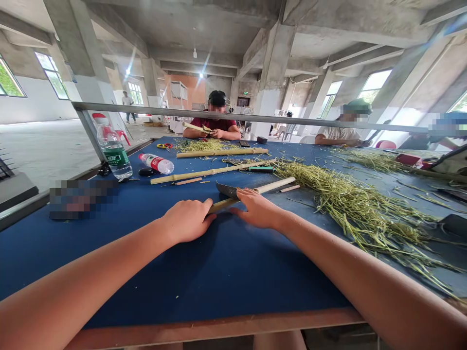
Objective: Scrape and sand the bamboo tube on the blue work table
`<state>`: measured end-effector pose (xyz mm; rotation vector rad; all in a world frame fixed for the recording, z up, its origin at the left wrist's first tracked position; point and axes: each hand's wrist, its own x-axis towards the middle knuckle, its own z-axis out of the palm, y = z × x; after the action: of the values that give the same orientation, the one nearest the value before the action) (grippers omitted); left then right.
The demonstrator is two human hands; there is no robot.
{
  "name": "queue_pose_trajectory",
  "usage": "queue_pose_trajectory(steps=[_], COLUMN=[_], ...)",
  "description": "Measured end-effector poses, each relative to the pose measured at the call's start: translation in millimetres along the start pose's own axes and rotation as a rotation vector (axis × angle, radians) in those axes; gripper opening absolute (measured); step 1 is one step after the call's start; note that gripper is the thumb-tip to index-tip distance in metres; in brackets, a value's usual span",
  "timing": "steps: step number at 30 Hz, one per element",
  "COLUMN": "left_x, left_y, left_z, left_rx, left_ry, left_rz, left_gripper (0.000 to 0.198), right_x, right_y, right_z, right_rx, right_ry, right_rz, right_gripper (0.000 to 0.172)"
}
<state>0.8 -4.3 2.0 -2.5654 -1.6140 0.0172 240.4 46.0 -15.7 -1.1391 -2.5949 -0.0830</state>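
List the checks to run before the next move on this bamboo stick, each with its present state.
1. Grip: left hand closed on the near end of the bamboo stick: ok.
2. Support: right hand laid over the stick's middle: ok.
3. Stick lying flat on the blue table: ok.
4. Dark blade apart from the fingers: cannot tell; it lies right beside the right hand.
5. Upright water bottle well away from both hands: ok.
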Motion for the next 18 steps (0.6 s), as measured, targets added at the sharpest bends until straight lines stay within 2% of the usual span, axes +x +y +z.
queue_pose_trajectory(steps=[18], left_x=[-0.2], left_y=[0.6], left_z=[-1.1], left_rx=[0.008], left_ry=[-0.011], left_rz=[0.005], left_gripper=[0.041], right_x=[0.4], right_y=[0.0], right_z=[0.0], right_rx=[-0.005], right_ry=[-0.009], right_rz=[0.007], right_gripper=[0.027])
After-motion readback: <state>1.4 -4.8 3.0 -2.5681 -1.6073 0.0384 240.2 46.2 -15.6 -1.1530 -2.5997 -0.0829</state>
